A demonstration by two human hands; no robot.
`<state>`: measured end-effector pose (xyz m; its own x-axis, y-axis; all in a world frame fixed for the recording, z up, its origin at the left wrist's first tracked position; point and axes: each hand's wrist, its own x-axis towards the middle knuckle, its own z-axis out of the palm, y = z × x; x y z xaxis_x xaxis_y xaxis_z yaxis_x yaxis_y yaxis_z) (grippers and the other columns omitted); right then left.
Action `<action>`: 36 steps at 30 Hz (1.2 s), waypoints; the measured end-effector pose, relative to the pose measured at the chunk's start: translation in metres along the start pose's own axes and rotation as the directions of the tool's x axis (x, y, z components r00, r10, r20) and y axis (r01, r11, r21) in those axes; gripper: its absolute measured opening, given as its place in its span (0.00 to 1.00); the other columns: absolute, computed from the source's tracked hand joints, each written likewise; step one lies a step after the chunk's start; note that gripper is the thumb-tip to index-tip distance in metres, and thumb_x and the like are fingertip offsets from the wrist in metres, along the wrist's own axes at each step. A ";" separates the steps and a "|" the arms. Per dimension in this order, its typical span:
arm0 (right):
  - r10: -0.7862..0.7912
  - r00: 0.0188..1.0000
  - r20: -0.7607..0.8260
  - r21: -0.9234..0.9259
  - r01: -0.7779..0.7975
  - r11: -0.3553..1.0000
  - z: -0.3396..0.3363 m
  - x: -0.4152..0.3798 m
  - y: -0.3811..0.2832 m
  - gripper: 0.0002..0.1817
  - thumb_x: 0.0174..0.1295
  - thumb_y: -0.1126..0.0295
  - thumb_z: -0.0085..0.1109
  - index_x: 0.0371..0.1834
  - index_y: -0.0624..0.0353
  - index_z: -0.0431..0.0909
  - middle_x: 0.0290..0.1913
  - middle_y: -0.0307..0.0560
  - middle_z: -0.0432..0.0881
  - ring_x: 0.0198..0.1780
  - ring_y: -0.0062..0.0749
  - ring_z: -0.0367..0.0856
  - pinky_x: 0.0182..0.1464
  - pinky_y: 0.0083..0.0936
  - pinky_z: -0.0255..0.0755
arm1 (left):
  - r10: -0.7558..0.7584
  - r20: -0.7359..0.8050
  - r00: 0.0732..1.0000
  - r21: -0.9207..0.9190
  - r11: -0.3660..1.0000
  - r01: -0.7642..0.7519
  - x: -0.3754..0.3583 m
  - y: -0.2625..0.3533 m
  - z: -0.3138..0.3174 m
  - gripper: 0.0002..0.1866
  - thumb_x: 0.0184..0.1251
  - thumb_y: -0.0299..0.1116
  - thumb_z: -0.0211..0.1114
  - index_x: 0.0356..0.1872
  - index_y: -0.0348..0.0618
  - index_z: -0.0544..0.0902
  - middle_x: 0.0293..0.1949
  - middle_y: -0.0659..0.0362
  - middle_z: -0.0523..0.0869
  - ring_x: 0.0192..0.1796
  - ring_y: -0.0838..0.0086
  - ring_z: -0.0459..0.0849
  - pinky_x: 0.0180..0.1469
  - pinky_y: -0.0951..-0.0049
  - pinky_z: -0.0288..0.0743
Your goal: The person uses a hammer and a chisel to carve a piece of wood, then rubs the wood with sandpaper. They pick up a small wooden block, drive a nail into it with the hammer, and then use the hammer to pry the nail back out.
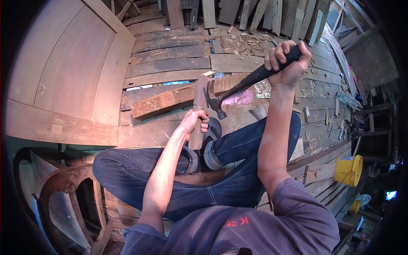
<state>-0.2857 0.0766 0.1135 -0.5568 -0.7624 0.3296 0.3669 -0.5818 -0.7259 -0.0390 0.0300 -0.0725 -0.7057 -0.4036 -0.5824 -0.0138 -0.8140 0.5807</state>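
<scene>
My right hand (pixel 285 63) is wrapped round the black handle of a claw hammer (pixel 250 79), raised to the right. The hammer's metal head overlaps the right edge of a narrow wooden board in this view, its claw right at the board. My left hand (pixel 196 122) grips that narrow wooden board (pixel 201 95) around its lower middle, between my feet. The board's upper part lies across a thick reddish-brown timber (pixel 163 101) on the floor. My fingers and thumb hide part of the board.
A large panelled wooden door (pixel 70 63) stands at the left. Wood chips (pixel 248 46) litter the plank floor (pixel 170 53), with upright boards (pixel 255 15) behind. At lower left is a curved wooden frame (pixel 59 182); a yellow bucket (pixel 348 171) stands at right.
</scene>
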 end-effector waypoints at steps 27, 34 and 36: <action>0.011 0.993 0.119 0.072 -0.020 0.997 -0.011 -0.002 -0.033 0.25 0.68 0.46 0.41 0.20 0.52 0.64 0.12 0.32 0.60 0.10 0.20 0.55 0.13 0.22 0.50 | -0.054 0.189 0.981 0.193 0.981 0.017 -0.011 0.011 -0.004 0.13 0.53 0.22 0.58 0.41 0.35 0.72 0.26 0.59 0.72 0.21 0.78 0.68 0.23 0.76 0.64; 0.014 0.981 0.191 0.010 -0.016 1.000 0.015 -0.015 -0.036 0.25 0.68 0.46 0.39 0.21 0.54 0.65 0.12 0.33 0.57 0.09 0.21 0.54 0.13 0.23 0.51 | -0.018 0.233 0.972 0.168 0.985 -0.022 -0.004 0.001 -0.007 0.13 0.52 0.22 0.58 0.42 0.35 0.73 0.26 0.58 0.72 0.22 0.76 0.69 0.25 0.74 0.66; -0.003 0.972 0.235 -0.004 0.004 1.000 0.019 -0.018 -0.032 0.24 0.71 0.47 0.37 0.23 0.53 0.64 0.12 0.32 0.56 0.10 0.19 0.52 0.12 0.21 0.52 | -0.020 0.250 0.968 0.138 0.990 -0.015 -0.002 -0.002 -0.008 0.14 0.52 0.22 0.58 0.42 0.35 0.74 0.27 0.58 0.72 0.23 0.76 0.70 0.26 0.74 0.67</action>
<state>-0.2736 0.1042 0.1423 -0.3677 -0.8057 0.4644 0.3617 -0.5840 -0.7267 -0.0319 0.0290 -0.0776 -0.8597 -0.2701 -0.4335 -0.1010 -0.7420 0.6627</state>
